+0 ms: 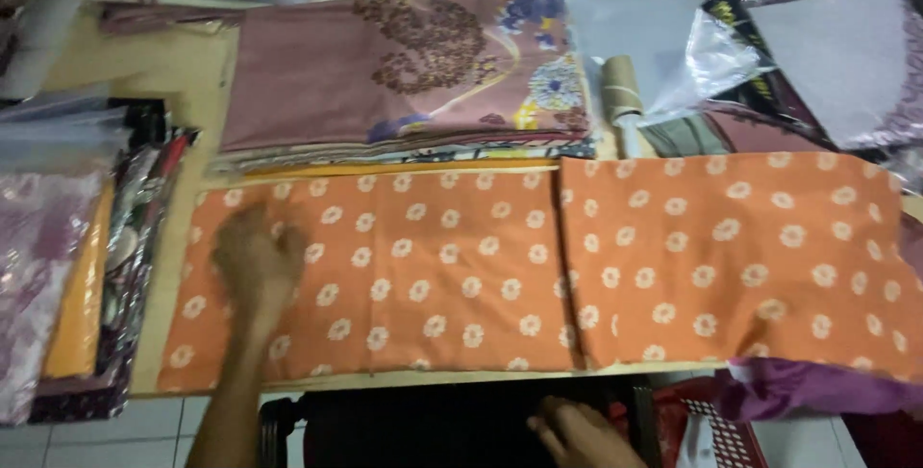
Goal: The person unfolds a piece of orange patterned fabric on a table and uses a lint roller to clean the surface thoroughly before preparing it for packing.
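The left hand (252, 261) lies flat, grip spread, on the orange flowered cloth (538, 271) along the desk's (163, 69) near edge, while the right hand (577, 430) hangs below that edge, its grip unclear.

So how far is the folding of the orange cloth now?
Done: the orange flowered cloth lies flat on the table, with a fold line at its middle. In hand: the left hand presses its left part; the right hand is below the table edge. Left: the long cloth is not yet folded small.

A spread cloth (538, 271) lay across the frame's middle; a folded fabric stack (404, 78) sat above it, packaged fabrics (58, 256) at left.
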